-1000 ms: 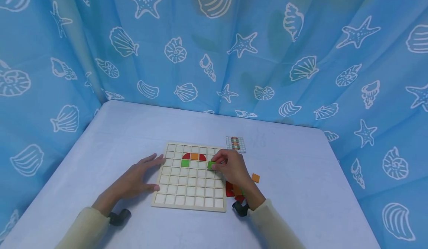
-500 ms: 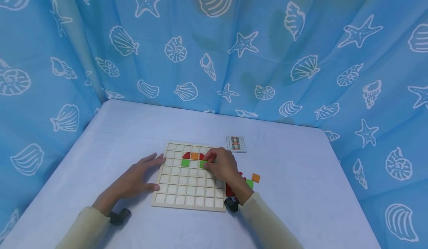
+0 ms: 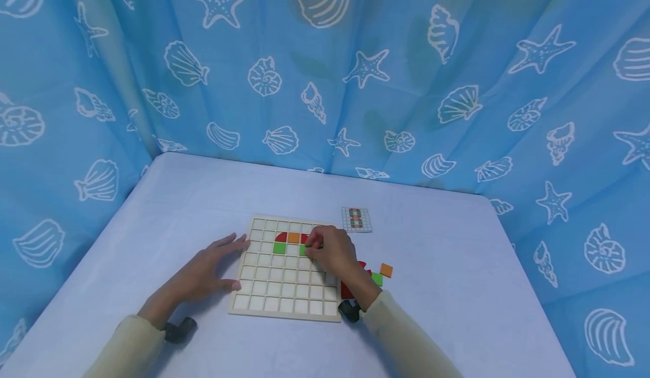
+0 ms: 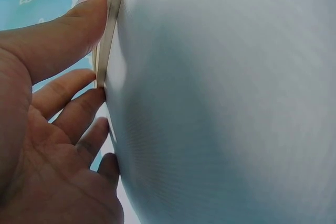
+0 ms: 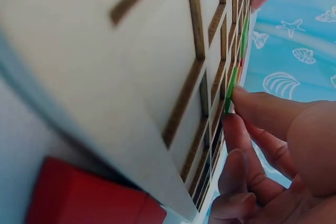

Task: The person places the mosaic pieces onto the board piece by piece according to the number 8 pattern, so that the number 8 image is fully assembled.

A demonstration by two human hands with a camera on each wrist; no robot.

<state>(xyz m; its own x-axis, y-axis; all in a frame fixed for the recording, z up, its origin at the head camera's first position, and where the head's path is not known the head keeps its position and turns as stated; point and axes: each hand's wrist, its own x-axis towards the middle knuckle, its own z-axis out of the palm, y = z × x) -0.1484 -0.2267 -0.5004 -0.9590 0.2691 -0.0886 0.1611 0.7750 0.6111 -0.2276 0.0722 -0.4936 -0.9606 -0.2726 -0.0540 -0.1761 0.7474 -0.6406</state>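
A wooden grid board [image 3: 283, 303] lies flat on the white table. My right hand [image 3: 335, 251] pinches a green square tile [image 5: 231, 85] between thumb and index finger, at a cell in the board's third row. In the head view that tile sits just below a red quarter-round tile [image 3: 304, 238], which the fingers partly cover. Two cells to its left lies another green tile [image 3: 279, 248]. An orange tile [image 3: 293, 237] separates two red tiles in the row above. My left hand [image 3: 205, 271] rests with spread fingers against the board's left edge, its thumb at the rim [image 4: 111, 30].
A small pattern card [image 3: 356, 220] lies beyond the board's far right corner. Loose red tiles [image 3: 347, 291], a green tile [image 3: 377, 278] and an orange tile [image 3: 386, 270] lie to the board's right, partly under my right wrist. A blue shell-print curtain [image 3: 304, 101] surrounds the table.
My right hand has moved left with the green tile, from farther right on the board to the cell below the right red tile. My left hand has stayed put.
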